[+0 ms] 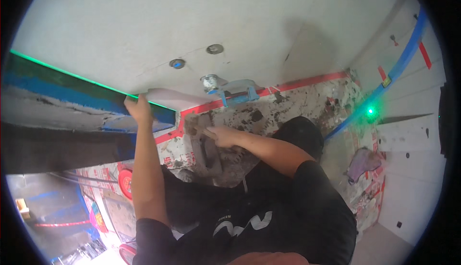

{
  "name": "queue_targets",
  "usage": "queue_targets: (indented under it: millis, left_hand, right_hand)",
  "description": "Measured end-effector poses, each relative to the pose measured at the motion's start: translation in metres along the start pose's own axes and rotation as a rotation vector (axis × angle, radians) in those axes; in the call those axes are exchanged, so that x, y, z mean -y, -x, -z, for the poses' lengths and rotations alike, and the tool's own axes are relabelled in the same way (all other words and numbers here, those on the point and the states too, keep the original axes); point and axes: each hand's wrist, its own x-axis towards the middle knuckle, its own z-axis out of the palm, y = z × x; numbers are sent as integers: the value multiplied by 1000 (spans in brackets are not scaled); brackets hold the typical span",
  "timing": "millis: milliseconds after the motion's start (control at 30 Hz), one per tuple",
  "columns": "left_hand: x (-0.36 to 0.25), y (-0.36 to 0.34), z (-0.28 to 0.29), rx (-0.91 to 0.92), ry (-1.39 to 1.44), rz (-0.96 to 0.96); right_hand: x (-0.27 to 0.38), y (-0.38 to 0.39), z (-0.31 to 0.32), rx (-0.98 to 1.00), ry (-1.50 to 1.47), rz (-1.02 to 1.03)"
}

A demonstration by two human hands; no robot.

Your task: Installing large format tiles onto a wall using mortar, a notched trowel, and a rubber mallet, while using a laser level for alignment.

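The tool (196,126) lay just short of the ledge (91,96), its head toward ten o'clock from my right hand (224,136), and I judged that a careless swing could clip the ledge's near end or snag the red tape (307,79). A loose grip would be the likeliest cause. Uneven pressure from my left hand (139,110) might also push the ledge out of line, and the green laser line (62,70) fell across that hand, so an error there could go unnoticed.

The tool looked dusty, with a pale brown handle and a blocky head; I could not make out its exact kind. My right hand was closed around the handle. My left, between nine and ten o'clock from it, touched the ledge's upper edge; I couldn't tell whether it pinched anything. The ledge was dark, banded in blue, grey along its face.

Farther out, a taped pipe (210,83) stood near twelve o'clock on the pale wall (259,15), and a crumpled cloth (363,165) lay toward four.
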Motion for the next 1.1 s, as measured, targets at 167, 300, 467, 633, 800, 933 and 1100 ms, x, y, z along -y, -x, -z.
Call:
queue_targets:
  millis: [167, 300, 467, 633, 800, 933, 1100]
  left_hand:
    - [27, -12, 7, -64, -153, 4]
    - [47, -31, 20, -71, -219, -9]
    - [49, -27, -1, -49, -186, -4]
    - [63, -38, 18, -55, -175, 36]
    - [65, -37, -13, -12, -179, 16]
    - [58, -32, 16, -39, -105, 30]
    - [48, -30, 9, 40, -104, 6]
  right_hand:
    - [37, -3, 31, 13, 84, 22]
    - [37, 8, 74, 235, 83, 146]
    - [4, 33, 43, -146, -102, 12]
    - [6, 39, 70, 172, -6, 124]
    - [-52, 37, 19, -132, -64, -69]
    - [14, 41, 4, 107, 12, 57]
    - [33, 19, -13, 146, 30, 42]
